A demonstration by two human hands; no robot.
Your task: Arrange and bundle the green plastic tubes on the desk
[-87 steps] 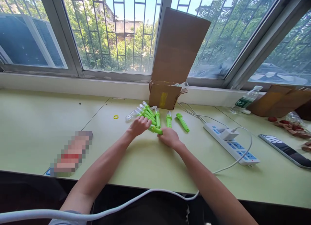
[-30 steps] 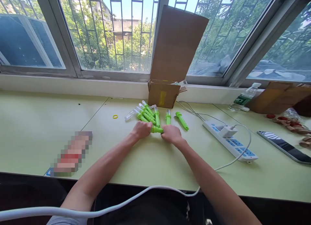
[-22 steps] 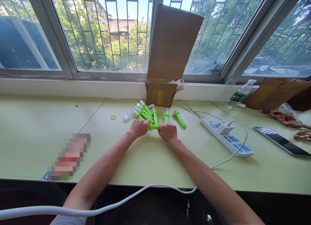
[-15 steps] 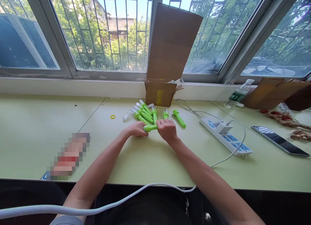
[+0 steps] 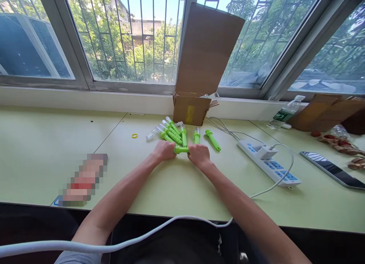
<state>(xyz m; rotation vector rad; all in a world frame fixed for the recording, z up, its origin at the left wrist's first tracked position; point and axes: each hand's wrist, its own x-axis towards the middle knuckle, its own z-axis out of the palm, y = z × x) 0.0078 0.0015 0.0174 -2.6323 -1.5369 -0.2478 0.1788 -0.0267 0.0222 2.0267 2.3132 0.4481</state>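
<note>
**Gripping one green tube at both ends**

Both hands are meeting near the middle of the pale green table. The left hand is closing curled fingers on the left end of a green tube; the right hand is closing on the right end, with its fingers pressed together and bent under the palm; the fingertips of both hands are lying out of sight. The green tube is lying level and crosswise to the person, with only a short length showing between the two hands; whether it is touching the table cannot be told.

Just beyond the hands, the other green tubes are lying fanned out on the table; a single green piece is lying a little apart on the right; a clear tube is lying at the left of the fan; a yellow ring is lying further left.

A cardboard box is standing behind the fan, against the window sill, with its flap raised. A power strip is lying to the right with a white plug in it; a phone is lying further right; a water bottle is lying on its side by the sill; a white cable is running across the near edge.
</note>
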